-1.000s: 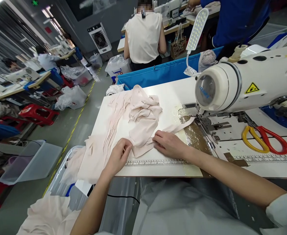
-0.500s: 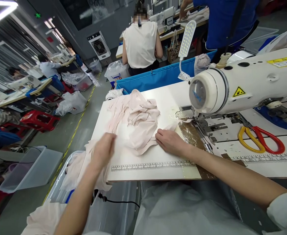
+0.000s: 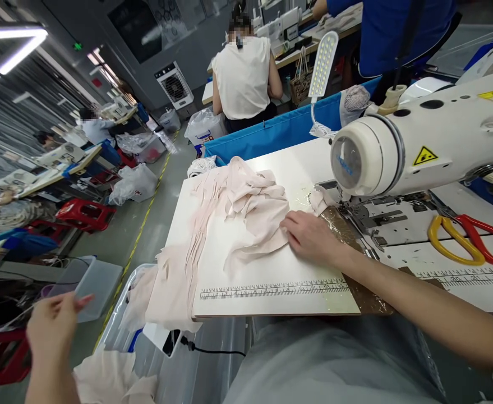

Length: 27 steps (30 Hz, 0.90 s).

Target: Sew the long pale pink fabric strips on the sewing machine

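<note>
My left hand (image 3: 55, 325) is off the table at the lower left, blurred, its fingers drawn together. A thin pale strand shows beside it; whether it is held I cannot make out. With closed fingers, my right hand (image 3: 309, 234) grips the right edge of the crumpled pale pink fabric (image 3: 261, 210) on the white table (image 3: 271, 300). Layered pink strips (image 3: 199, 235) lie left of that fabric and hang over the table's edge. A small pink piece (image 3: 319, 199) sits beside the sewing machine (image 3: 368, 151).
Scissors (image 3: 456, 241) with yellow and red handles lie at the right. A clear bin (image 3: 122, 303) stands below the table's left side, with pink fabric (image 3: 115, 376) near it. An LED lamp (image 3: 322, 67) rises behind. A person in white (image 3: 244, 78) sits beyond the blue cloth (image 3: 271, 132).
My left hand has swung left and down, away from the table. My right hand has shifted slightly right and up with the fabric. The pink piece by the machine is now bunched up.
</note>
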Motion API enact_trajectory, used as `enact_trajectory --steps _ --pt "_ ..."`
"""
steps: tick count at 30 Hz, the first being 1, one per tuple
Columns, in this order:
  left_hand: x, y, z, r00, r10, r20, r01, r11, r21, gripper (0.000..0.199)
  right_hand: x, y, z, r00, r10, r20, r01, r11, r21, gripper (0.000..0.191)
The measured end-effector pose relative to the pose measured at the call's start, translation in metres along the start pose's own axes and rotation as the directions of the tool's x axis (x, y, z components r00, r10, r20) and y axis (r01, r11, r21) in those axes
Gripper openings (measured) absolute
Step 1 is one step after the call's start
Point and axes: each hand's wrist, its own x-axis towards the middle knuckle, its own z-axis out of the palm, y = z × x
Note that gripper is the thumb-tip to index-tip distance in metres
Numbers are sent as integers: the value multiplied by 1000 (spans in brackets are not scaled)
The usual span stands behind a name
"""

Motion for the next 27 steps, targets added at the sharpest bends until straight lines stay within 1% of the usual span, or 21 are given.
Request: enact_trajectory --steps 1,2,3,4,5,7,8,9,11,12,13,15,17,18,20,21,22,23,24,26,27 --pt "-3 5 22 999 25 -20 -26 999 -20 35 -1 -5 2 998 -67 -10 68 995 68 25" --pt "-7 11 46 999 45 -14 -46 998 -35 35 -2 -11 4 991 -135 -15 136 983 122 24" --pt "-13 19 71 996 70 53 -68 997 -48 33 -3 -16 6 980 -196 -17 196 968 155 23" --pt "-21 28 95 959 146 242 -136 989 -58 32 -3 -20 8 969 -245 -19 245 955 166 22" --pt "-29 38 119 919 188 347 -174 982 -70 32 -4 -23 11 960 -280 -23 280 947 156 21" --pt "-44 55 162 851 249 462 -234 968 -92 28 -5 -28 16 945 -326 -30 328 941 86 19" --pt "-51 62 179 806 298 512 -295 951 -88 26 -5 -29 18 939 -342 -32 343 938 39 19" --pt "-55 67 194 750 349 562 -383 922 -60 25 -6 -30 20 934 -357 -34 356 934 -9 19" --pt "-59 72 217 665 371 649 -482 876 -6 24 -9 -31 24 921 -387 -44 382 919 -94 19" --pt "-58 73 224 642 361 676 -501 865 14 21 -10 -31 26 913 -404 -53 395 910 -128 19" --pt "-56 72 229 635 342 692 -495 869 24 17 -11 -31 26 905 -420 -62 407 900 -158 20" --pt "-51 70 235 645 317 696 -456 890 18 12 -13 -30 27 892 -444 -84 421 884 -203 20" --pt "-44 69 236 654 299 695 -399 917 -18 15 -15 -28 24 887 -450 -104 419 879 -229 21" --pt "-42 70 235 651 294 700 -362 931 -54 18 -15 -27 21 888 -445 -116 410 880 -237 20" --pt "-37 76 230 632 297 716 -269 950 -156 23 -17 -23 16 896 -424 -133 385 890 -244 18" --pt "-35 81 226 624 306 719 -215 952 -219 25 -19 -21 12 902 -410 -137 370 896 -246 18" --pt "-33 86 222 625 322 711 -160 945 -287 27 -21 -18 9 908 -395 -139 354 902 -248 18" --pt "-30 92 217 639 341 690 -109 928 -357 27 -24 -16 7 914 -381 -141 339 906 -252 18" --pt "-26 98 211 666 361 652 -68 901 -429 28 -27 -13 4 918 -369 -145 325 909 -259 19" --pt "-15 108 196 737 398 547 -30 827 -561 29 -36 -7 1 920 -354 -167 298 910 -288 21" --pt "-7 112 187 781 405 476 -24 780 -625 31 -41 -4 -1 920 -348 -183 283 909 -306 22"
